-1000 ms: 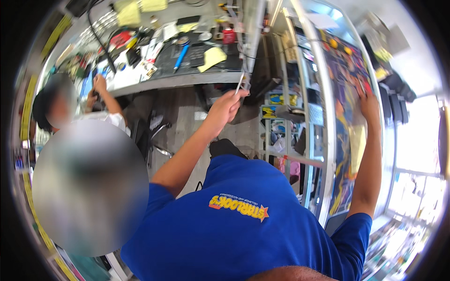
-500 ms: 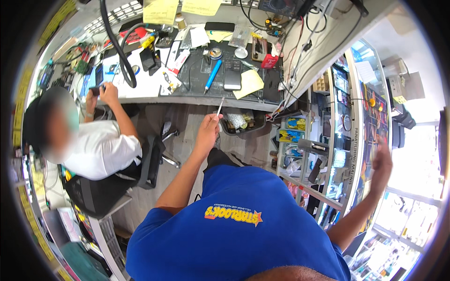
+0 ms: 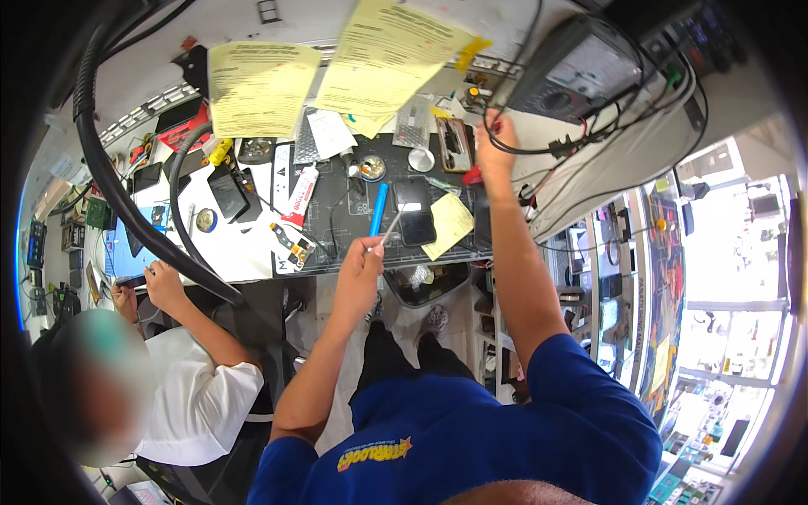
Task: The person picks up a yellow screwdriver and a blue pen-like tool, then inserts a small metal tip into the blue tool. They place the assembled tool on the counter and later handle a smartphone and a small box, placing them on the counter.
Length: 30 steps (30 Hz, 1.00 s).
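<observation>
In my left hand, closed in a pinch, a thin pale rod points up and away over the bench's front edge. Its tip overlaps a dark phone lying on the black work mat. Just left of the phone is a blue pen-shaped tool. My right hand reaches to the back right of the bench, beside a red object and under a looping black cable. Its fingers are partly hidden and blurred, so any grip there is unclear.
A seated co-worker at left handles a small dark device. A thick black hose arches across the left side. Yellow papers hang at the back; a meter and cables stand at right. Under the bench is a dark bin.
My right hand has swung from far out on the right to the back right of the bench. My left hand, still pinching the rod, is now closer to the phone. The view has shifted toward the bench.
</observation>
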Tool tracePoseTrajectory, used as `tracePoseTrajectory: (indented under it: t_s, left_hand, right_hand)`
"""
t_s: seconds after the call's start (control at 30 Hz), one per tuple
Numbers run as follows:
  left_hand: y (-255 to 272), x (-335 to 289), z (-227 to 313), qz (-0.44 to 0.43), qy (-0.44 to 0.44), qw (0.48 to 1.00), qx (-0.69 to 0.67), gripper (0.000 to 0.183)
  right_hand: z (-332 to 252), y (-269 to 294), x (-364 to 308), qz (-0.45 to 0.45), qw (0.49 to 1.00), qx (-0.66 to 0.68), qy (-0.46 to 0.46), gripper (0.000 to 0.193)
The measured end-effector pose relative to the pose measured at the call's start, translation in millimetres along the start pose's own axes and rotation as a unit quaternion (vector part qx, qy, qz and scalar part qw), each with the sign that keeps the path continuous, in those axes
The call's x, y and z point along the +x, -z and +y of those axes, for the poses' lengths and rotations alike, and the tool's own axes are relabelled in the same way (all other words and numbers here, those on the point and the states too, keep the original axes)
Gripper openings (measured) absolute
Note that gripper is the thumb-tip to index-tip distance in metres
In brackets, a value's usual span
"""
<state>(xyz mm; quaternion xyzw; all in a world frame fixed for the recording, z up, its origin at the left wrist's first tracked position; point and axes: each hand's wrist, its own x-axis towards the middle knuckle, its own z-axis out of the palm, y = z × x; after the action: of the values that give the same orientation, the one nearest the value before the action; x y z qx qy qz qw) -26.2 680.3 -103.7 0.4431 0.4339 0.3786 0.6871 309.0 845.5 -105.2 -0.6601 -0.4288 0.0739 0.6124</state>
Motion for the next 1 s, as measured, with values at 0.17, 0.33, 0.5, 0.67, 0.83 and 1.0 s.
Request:
tracePoseTrajectory:
  t_s: [0.17, 0.33, 0.5, 0.67, 0.83, 1.0]
  left_hand:
    - [12.1, -26.3, -6.4, 0.009, 0.048, 0.998, -0.034, 0.026]
    - [22.1, -40.3, -29.7, 0.015, 0.055, 0.994, -0.098, 0.024]
    - [18.2, -34.1, -24.2, 0.020, 0.047, 0.994, -0.099, 0.025]
    - [4.0, -10.8, 2.0, -0.039, 0.017, 0.994, -0.106, 0.026]
    - [-13.6, 23.0, 18.6, 0.057, -0.025, 0.995, -0.078, 0.029]
    - [-35.3, 71.7, 32.4, 0.001, -0.012, 0.999, 0.045, 0.033]
  right_hand:
    - [76.0, 23.4, 104.4, 0.049, 0.914, -0.327, 0.236, 0.022]
    - [95.1, 7.5, 164.1, -0.054, 0.890, -0.439, 0.109, 0.029]
    - [105.1, -24.3, 181.7, -0.112, 0.892, -0.437, 0.028, 0.027]
    - [133.6, 32.2, 207.7, -0.156, 0.761, -0.610, 0.156, 0.032]
    - [-33.8, -7.6, 46.9, -0.259, 0.939, -0.224, 0.041, 0.055]
    - [-110.2, 31.2, -67.0, -0.462, 0.820, 0.139, -0.307, 0.044]
